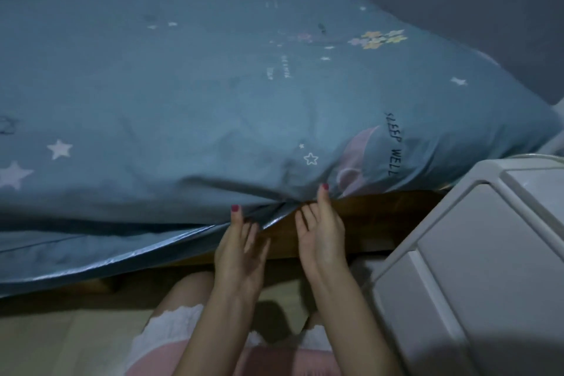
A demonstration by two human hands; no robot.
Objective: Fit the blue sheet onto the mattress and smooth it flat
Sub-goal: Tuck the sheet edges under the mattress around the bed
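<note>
Here the blue sheet (213, 94) lies spread over the mattress, its top printed with white stars and, near the right-hand corner, the words "SLEEP WELL". Most of the top looks fairly flat, though soft creases run towards the near edge, where the fabric bunches into a tight gather right at the person's hands. Left of that gather, the sheet's hem hangs loose in a shiny fold below the mattress edge, not tucked under.

The left hand (239, 249) is turned palm up at the near edge, thumb pressed up against the sheet's side and fingers curled in towards the loose hem; it seems to have the cloth between thumb and fingers, though the fingers are a little blurred. The right hand (320, 229) sits just beside it, also palm up, thumb laid against the bunched fabric and fingers bent at the gather, gripping the edge there. The two hands are close together but apart.

Behind the hands a wooden bed frame (366, 217) shows under the lifted edge. A white plastic cabinet (476, 253) stands just to the right, near the mattress corner. A grey padded headboard (488, 15) rises beyond the far right side.
</note>
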